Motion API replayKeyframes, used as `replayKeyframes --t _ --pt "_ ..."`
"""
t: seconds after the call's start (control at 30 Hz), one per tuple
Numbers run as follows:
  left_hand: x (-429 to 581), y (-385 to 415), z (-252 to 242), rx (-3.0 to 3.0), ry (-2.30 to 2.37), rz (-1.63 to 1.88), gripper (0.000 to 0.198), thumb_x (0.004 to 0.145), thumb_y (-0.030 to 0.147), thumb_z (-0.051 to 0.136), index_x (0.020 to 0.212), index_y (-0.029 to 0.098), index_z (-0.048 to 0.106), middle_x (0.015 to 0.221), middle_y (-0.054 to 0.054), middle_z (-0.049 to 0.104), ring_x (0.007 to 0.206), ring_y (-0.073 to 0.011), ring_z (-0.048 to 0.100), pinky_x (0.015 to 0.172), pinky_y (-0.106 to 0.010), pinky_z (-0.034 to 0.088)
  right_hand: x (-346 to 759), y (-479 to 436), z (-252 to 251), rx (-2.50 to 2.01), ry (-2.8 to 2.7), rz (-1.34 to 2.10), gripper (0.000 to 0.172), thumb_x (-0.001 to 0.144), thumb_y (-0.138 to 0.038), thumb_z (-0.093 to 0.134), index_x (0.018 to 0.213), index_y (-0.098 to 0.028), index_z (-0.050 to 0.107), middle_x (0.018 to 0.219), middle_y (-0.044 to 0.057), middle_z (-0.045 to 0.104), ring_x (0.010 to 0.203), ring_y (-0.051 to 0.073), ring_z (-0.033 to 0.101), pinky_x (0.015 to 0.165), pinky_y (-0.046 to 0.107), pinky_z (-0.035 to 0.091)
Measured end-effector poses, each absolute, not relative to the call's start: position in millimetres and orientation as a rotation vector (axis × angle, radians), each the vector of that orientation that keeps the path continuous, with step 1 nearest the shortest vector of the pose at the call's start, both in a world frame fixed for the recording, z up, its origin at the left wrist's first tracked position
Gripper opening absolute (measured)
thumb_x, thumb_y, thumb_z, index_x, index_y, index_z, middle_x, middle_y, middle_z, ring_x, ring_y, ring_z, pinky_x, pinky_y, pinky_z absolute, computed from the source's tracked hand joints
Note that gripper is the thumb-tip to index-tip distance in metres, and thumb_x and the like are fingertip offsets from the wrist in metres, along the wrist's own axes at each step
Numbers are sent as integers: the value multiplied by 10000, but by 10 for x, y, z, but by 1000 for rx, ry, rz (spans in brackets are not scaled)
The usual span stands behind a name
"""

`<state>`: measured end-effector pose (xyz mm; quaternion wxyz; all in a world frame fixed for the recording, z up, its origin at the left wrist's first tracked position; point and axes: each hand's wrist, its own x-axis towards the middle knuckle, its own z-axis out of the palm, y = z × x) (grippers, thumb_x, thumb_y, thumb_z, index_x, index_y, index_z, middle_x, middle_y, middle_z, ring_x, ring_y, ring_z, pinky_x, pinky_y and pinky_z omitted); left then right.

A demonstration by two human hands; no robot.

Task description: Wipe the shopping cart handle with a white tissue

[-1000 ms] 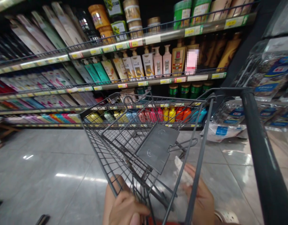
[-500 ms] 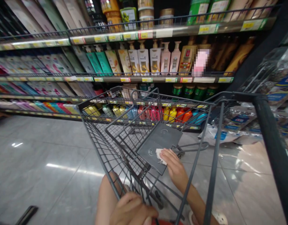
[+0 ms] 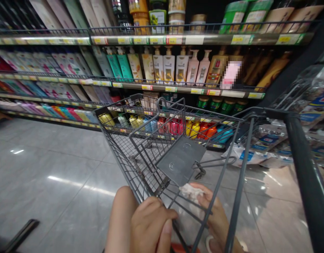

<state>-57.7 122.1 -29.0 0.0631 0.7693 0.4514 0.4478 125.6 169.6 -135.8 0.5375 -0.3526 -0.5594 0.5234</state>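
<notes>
Glossy floor (image 3: 72, 154) lies open at left; shelves (image 3: 196, 39) bound the top. Lower centre, the right hand (image 3: 217, 215) pinches a white tissue (image 3: 191, 192) near the cart (image 3: 181, 160); whether the left hand (image 3: 148, 225) clamps its edge cannot be told.

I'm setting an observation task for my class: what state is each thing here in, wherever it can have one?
White wipe: crumpled, held.
Right grip: closed on the wipe.
Cart: standing on the floor.
Left grip: curled over the cart's frame; what its fingers hold is hidden.
Grey panel: folded out.
White pump bottles: upright.
Green tubs: lidded.
</notes>
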Motion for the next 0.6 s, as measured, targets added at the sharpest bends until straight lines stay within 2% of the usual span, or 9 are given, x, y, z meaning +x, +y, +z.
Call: replayKeyframes --t 0.1,0.17,0.23,0.33,0.4,0.53,0.6 --pt "-606 1193 -333 2276 1443 1280 224 852 91 404 893 187 602 684 -6 612 659 -140 571 750 -334 464 1293 1603 -1121 -749 -1138 1401 183 814 -386 519 949 -340 634 856 15 667 705 207 673 550 299 559" --pt "-621 1175 -355 2241 1456 1236 233 845 76 393 865 186 599 672 -3 601 647 -139 563 736 -341 460 1242 1567 -989 -699 -1146 1426 161 799 -410 485 852 -322 609 730 16 612 662 212 644 535 308 548" --pt "-627 1162 -364 2224 1456 1228 250 847 72 370 827 186 592 639 0 586 621 -139 554 715 -341 459 1165 1568 -902 -694 -1201 1399 202 815 -414 430 785 -310 600 642 18 565 638 217 624 550 323 545" --pt "-627 1161 -344 2257 1493 1279 261 853 88 356 813 189 593 640 -6 616 632 -148 576 734 -349 468 1083 1647 -877 -689 -1297 1441 317 832 -472 402 725 -276 627 623 36 578 607 218 615 551 334 541" --pt "-627 1170 -319 2301 1503 1333 255 859 104 364 794 199 592 631 4 626 618 -142 578 732 -334 472 1064 1739 -933 -680 -1367 1524 366 808 -543 449 697 -250 638 622 38 591 594 213 620 591 350 553" --pt "-622 1170 -322 2324 1502 1362 271 875 127 358 753 209 585 598 16 615 586 -131 573 722 -318 477 1035 1922 -1146 -632 -1523 1658 411 808 -603 490 719 -239 659 642 2 603 659 183 649 812 403 522" --pt "-607 1151 -342 2278 1522 1374 311 898 156 323 733 205 582 587 6 609 580 -136 578 702 -320 484 1011 1975 -1237 -624 -1547 1713 418 803 -613 500 747 -238 677 671 1 613 696 182 656 809 394 515"
